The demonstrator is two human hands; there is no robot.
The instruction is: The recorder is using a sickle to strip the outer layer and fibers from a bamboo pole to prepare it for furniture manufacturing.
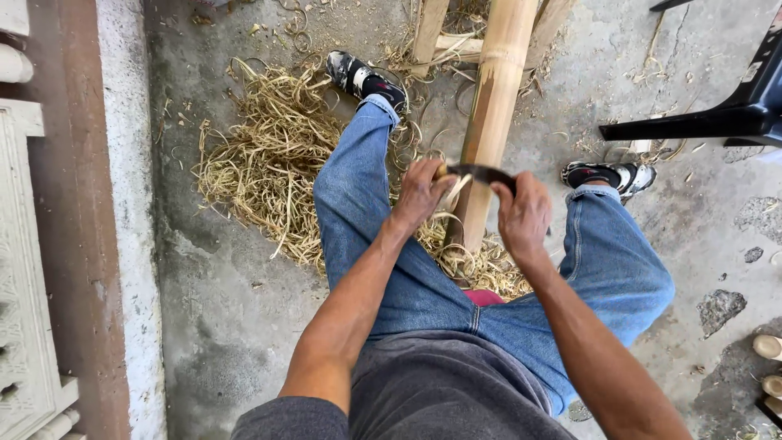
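Both hands are on the dark curved two-handled blade (pixel 481 173), set across the thick pale-yellow bamboo pole (pixel 494 114) that slants away between the knees. Left hand (pixel 421 193) has its fingers wrapped tight on the left end, right hand (pixel 523 213) clamped on the right end. Forearms reach out level, wrists bent down. For a clean shave I'd keep the edge shallow and the pull even. Pale curled shavings (pixel 265 159) pile on the concrete floor (pixel 220 301), far left.
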